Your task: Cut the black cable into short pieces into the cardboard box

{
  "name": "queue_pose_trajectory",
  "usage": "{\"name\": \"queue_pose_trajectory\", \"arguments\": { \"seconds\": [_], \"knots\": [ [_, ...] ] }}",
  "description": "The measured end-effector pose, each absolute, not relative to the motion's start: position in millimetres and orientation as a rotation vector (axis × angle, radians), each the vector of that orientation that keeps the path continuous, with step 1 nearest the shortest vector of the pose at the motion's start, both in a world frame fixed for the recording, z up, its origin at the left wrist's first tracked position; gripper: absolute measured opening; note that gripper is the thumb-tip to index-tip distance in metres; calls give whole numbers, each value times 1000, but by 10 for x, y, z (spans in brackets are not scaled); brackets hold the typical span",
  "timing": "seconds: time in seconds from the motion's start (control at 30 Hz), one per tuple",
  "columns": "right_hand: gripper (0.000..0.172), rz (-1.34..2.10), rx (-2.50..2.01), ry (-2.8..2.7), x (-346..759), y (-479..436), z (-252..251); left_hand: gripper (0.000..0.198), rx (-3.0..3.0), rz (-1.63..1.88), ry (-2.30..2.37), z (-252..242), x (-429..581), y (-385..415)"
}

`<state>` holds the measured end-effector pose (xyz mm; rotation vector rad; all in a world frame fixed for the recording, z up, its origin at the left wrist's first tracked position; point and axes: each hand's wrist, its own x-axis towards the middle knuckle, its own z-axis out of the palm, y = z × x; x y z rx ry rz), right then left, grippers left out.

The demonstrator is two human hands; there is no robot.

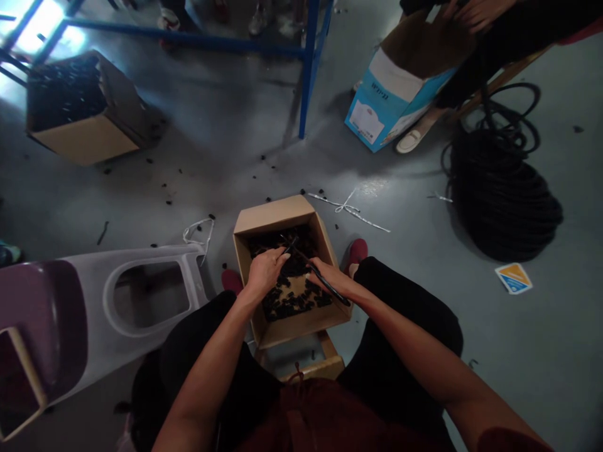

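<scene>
Both of my hands are over an open cardboard box (277,216) that holds many small black pieces (301,306). My left hand (267,271) is pinched on a small black piece (292,245). My right hand (327,276) is closed around a long thin dark tool (335,292). Its black end sticks out behind the palm, and its slim tip reaches up to the piece at my left fingertips. The tool's exact kind is too small and dark to tell. Its tip and the black piece cross or touch above the box's contents.
A grey stool (141,295) stands left. White string (348,207) lies beyond the box. A large black tubing coil (509,201) rests at right. A filled carton (85,138), a blue-white carton (386,94) by another person's hands (480,12), and a blue frame (308,75) are farther off.
</scene>
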<state>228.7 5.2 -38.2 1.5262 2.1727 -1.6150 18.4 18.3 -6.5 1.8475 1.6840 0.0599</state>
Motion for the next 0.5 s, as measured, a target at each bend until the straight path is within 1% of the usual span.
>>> {"name": "queue_pose_trajectory", "arguments": {
  "seconds": [0.27,0.5],
  "knots": [
    [26,-1482,1591,2122,2230,69,-237,36,1825,89,1664,-64,175,178],
    [21,-1431,1610,2135,2230,41,-293,33,1798,105,1633,-36,174,188]
  ]
}}
